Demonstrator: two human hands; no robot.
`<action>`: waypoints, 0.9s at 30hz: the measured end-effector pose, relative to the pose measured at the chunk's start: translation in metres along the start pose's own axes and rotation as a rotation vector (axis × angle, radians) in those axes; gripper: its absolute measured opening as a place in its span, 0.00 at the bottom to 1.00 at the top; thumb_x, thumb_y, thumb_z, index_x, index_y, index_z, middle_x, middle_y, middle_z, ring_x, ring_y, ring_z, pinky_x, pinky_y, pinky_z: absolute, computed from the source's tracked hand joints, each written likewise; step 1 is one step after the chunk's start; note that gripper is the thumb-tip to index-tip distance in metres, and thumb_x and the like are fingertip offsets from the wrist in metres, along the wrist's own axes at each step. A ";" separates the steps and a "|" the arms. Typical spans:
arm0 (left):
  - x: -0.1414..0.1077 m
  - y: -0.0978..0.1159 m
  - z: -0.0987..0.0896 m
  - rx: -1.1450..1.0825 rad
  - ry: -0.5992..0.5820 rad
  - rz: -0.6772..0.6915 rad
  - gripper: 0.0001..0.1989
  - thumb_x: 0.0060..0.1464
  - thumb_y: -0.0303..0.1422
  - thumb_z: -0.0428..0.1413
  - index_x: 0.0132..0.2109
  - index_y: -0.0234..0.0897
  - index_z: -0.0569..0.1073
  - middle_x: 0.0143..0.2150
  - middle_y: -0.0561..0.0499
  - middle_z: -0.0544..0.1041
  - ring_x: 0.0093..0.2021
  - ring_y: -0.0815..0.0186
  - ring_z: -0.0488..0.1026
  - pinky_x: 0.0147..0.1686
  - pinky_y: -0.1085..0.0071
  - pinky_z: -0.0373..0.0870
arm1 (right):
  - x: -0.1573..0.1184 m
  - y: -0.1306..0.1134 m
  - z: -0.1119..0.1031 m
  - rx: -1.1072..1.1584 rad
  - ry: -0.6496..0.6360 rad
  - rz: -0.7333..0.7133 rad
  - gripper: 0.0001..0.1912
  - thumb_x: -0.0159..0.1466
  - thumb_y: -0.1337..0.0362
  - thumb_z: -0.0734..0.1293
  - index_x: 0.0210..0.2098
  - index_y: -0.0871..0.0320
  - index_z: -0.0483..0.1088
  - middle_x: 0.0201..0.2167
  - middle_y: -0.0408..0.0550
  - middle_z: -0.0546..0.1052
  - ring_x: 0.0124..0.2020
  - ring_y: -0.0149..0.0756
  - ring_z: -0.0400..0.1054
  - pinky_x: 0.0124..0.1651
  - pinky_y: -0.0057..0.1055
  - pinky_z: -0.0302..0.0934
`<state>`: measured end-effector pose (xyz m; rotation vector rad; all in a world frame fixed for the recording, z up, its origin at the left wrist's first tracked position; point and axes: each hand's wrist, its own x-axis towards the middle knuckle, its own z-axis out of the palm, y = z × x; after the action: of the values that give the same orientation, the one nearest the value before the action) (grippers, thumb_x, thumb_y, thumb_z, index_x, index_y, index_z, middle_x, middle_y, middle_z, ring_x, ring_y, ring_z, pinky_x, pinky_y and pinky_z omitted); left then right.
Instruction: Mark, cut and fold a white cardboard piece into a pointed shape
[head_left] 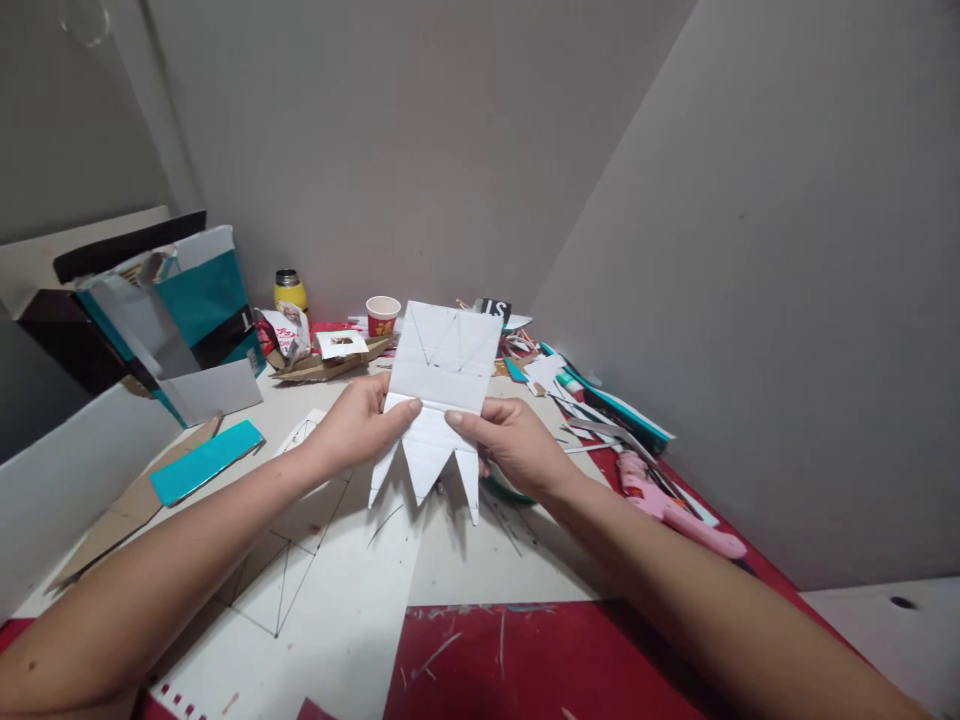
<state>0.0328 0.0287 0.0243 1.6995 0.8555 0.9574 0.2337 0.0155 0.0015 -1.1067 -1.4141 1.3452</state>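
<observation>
A white card piece (437,385) is held up over the middle of the work surface. Its lower edge is cut into three points, and pencil-like triangle lines show on its upper part. My left hand (367,415) grips its left edge, thumb on the front face. On the right edge, my right hand (517,440) pinches it the same way, its fingers mostly hidden behind the card. Creases run across the card between the two thumbs. Below and to the left lies a large white sheet (337,590) with drawn triangle lines.
A pink glue gun (675,510) lies at right beside card scraps. Teal-and-white boxes (202,300) stand at left, near a teal strip (206,462). At the back are a yellow bottle (290,290), a paper cup (383,316) and a brown cardboard piece (330,367).
</observation>
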 end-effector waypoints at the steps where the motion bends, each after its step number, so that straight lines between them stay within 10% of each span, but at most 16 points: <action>1: 0.000 -0.001 0.000 0.041 0.007 0.008 0.18 0.56 0.35 0.55 0.52 0.35 0.75 0.44 0.46 0.82 0.43 0.55 0.78 0.42 0.62 0.73 | 0.000 0.002 0.001 -0.007 0.009 0.002 0.17 0.54 0.53 0.73 0.19 0.59 0.72 0.11 0.40 0.69 0.10 0.26 0.56 0.12 0.25 0.48; 13: -0.011 0.002 0.012 0.550 0.245 -0.052 0.04 0.51 0.32 0.57 0.29 0.39 0.71 0.20 0.50 0.69 0.31 0.52 0.72 0.36 0.61 0.62 | 0.000 0.001 0.017 -0.064 0.084 0.003 0.14 0.54 0.56 0.71 0.21 0.60 0.73 0.12 0.41 0.70 0.12 0.28 0.60 0.14 0.25 0.51; 27: 0.000 0.017 -0.015 0.053 0.034 -0.142 0.20 0.54 0.49 0.55 0.35 0.35 0.75 0.31 0.48 0.80 0.27 0.61 0.75 0.24 0.70 0.69 | 0.004 -0.010 0.010 0.035 -0.122 -0.028 0.21 0.58 0.46 0.69 0.24 0.58 0.72 0.14 0.39 0.70 0.12 0.26 0.59 0.14 0.23 0.52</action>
<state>0.0209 0.0297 0.0439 1.6474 1.0178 0.8763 0.2230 0.0169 0.0107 -0.9929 -1.4825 1.4322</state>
